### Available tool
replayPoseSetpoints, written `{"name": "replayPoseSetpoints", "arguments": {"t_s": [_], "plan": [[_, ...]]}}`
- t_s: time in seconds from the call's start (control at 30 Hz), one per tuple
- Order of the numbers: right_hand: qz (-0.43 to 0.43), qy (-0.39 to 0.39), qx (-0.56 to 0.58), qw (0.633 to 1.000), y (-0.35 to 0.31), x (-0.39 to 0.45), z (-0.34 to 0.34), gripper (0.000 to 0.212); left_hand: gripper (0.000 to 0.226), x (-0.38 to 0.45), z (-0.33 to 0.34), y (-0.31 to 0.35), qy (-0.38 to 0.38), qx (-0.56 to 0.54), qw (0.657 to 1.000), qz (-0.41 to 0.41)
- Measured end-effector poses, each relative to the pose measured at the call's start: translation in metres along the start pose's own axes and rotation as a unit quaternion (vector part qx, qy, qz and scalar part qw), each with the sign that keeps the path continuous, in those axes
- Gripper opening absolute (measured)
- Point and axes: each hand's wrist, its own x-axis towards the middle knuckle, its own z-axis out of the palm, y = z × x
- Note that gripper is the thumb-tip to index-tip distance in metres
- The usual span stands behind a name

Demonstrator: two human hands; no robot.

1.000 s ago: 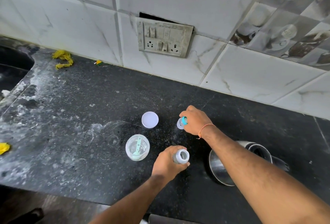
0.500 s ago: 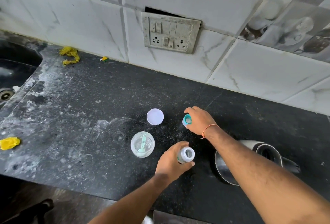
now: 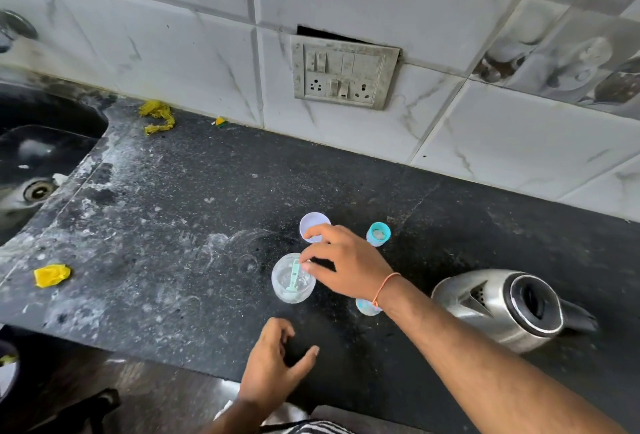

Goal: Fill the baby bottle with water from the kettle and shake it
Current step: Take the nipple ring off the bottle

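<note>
The small baby bottle [image 3: 366, 307] stands upright and uncapped on the black counter [image 3: 180, 226], mostly hidden under my right wrist. Its teal cap [image 3: 378, 234] sits apart, further back. My right hand [image 3: 346, 264] hovers with spread fingers over a clear round container [image 3: 292, 281] holding a teal scoop [image 3: 294, 276]; the thumb tip is at the scoop's handle, with no grip visible. A white lid [image 3: 311, 220] lies just behind the fingers. My left hand [image 3: 277, 361] is open and empty near the counter's front edge. The steel kettle [image 3: 498, 305] lies to the right.
A dark sink [image 3: 41, 156] with a drain is sunk into the counter at the left. Yellow scraps [image 3: 157, 117] lie by the wall, another yellow scrap [image 3: 52, 274] at the front left. A switch plate [image 3: 343, 72] is on the tiled wall.
My left hand let go of the bottle and drew back toward the counter edge. My right hand released the teal cap on the counter and moved left over the clear container.
</note>
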Motion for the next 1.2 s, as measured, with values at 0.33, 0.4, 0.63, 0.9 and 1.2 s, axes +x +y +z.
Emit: {"name": "replayPoseSetpoints", "arguments": {"t_s": [0.33, 0.4, 0.63, 0.9, 1.2], "plan": [[0.129, -0.234, -0.142, 0.953, -0.038, 0.032, 0.035, 0.041, 0.132, 0.068, -0.040, 0.018, -0.018, 0.030, 0.999, 0.011], [0.104, -0.207, -0.155, 0.960, -0.043, 0.028, 0.031, 0.036, 0.128, 0.078, -0.046, 0.026, -0.037, 0.035, 0.998, 0.041], [0.091, -0.105, -0.280, 0.950, -0.061, 0.005, 0.015, 0.020, 0.099, 0.101, -0.068, 0.055, 0.014, 0.150, 0.977, 0.154], [0.204, -0.057, -0.307, 0.928, -0.076, 0.004, 0.008, 0.018, 0.100, 0.112, -0.073, 0.074, 0.021, 0.146, 0.967, 0.207], [0.070, 0.156, -0.249, 0.953, -0.077, -0.025, -0.001, 0.020, 0.101, 0.111, -0.080, 0.079, 0.024, 0.087, 0.979, 0.181]]}}
